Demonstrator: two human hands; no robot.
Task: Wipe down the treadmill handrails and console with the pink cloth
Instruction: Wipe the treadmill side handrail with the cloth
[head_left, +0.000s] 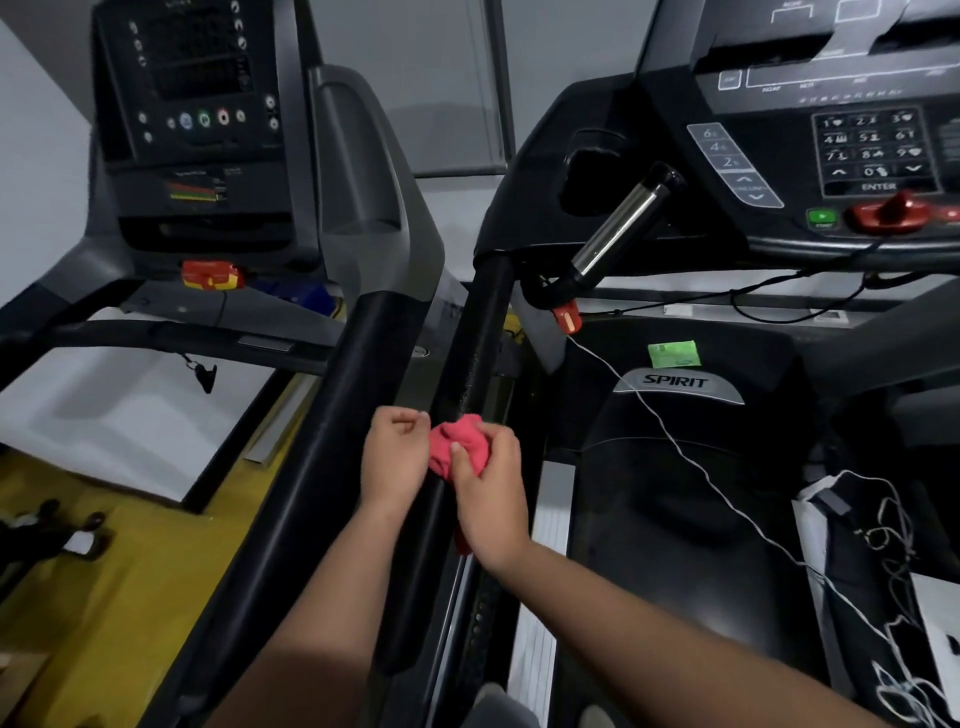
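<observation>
While the right hand (485, 499) grips the bunched pink cloth (457, 441) on the black foam handrail (483, 332), left hand (395, 452) curled beside it, grip unclear, I'd wrap it right round.

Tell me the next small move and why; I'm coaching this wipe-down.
Probably slide the pink cloth forward up the black handrail toward the console: the right hand grips it bunched on the rail, and most of the rail lies ahead.
</observation>
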